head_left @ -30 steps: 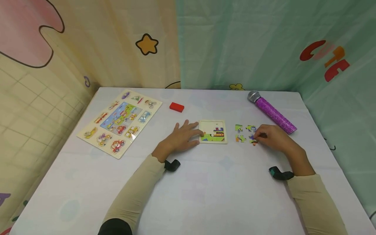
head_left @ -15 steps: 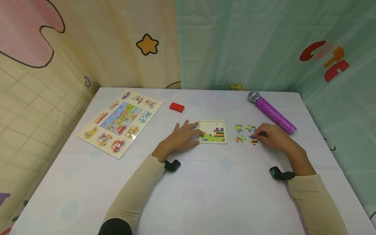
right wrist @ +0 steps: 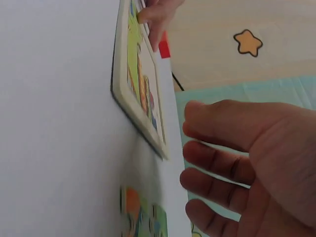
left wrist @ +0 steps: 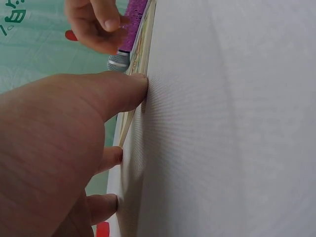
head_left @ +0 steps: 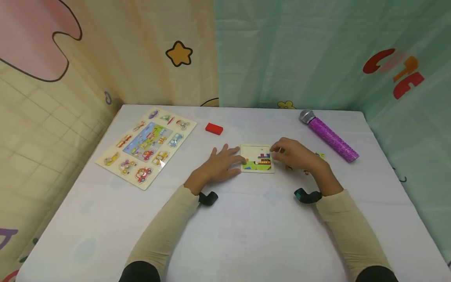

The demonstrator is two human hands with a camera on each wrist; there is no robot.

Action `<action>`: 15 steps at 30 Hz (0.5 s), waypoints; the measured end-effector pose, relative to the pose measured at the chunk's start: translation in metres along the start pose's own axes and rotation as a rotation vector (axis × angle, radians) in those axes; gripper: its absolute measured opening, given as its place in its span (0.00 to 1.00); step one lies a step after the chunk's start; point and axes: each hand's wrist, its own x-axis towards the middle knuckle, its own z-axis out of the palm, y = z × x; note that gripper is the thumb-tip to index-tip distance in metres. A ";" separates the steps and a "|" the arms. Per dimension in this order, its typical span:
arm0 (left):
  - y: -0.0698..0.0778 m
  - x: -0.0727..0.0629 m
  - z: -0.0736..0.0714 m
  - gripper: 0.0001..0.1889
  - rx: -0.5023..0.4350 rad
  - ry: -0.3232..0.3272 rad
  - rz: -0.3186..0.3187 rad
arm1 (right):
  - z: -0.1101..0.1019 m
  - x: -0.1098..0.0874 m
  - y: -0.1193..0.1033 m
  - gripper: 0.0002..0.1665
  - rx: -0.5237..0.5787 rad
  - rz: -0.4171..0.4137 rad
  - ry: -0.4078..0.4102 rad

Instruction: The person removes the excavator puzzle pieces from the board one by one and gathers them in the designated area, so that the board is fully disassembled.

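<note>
A small tray puzzle (head_left: 257, 167) with a pale frame lies flat in the middle of the table, its lower part filled with a green and train picture. My left hand (head_left: 221, 164) is spread at its left side, thumb and fingertips at the edge, as the left wrist view also shows. My right hand (head_left: 294, 152) hovers by the tray's right edge, fingers loosely bent. In the right wrist view its thumb and fingers (right wrist: 212, 118) show nothing between them. Loose puzzle pieces (right wrist: 132, 210) lie right of the tray, mostly covered by the right hand in the head view.
A large peg puzzle board (head_left: 148, 141) with vehicle pictures lies at the back left. A red block (head_left: 213, 129) sits behind the left hand. A glittery purple microphone (head_left: 332, 139) lies at the back right. Printed curtains (head_left: 282, 51) hang behind the table (head_left: 229, 235).
My right hand has moved left from the loose puzzle pieces to the tray puzzle's right edge. My left hand has stayed at the tray's left side. The head view has shifted slightly.
</note>
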 end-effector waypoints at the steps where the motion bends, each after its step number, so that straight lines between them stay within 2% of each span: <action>1: 0.000 0.000 0.000 0.20 -0.003 -0.003 0.001 | 0.002 0.007 -0.004 0.17 -0.026 0.015 -0.024; 5: 0.001 0.000 0.001 0.20 -0.005 -0.013 0.005 | 0.008 0.024 -0.014 0.20 -0.128 0.086 -0.105; 8: 0.001 0.000 0.001 0.21 0.006 -0.006 0.001 | 0.010 0.028 -0.018 0.18 -0.172 0.102 -0.124; 15: -0.001 0.000 -0.001 0.21 0.011 -0.003 0.004 | 0.011 0.029 -0.020 0.18 -0.154 0.117 -0.130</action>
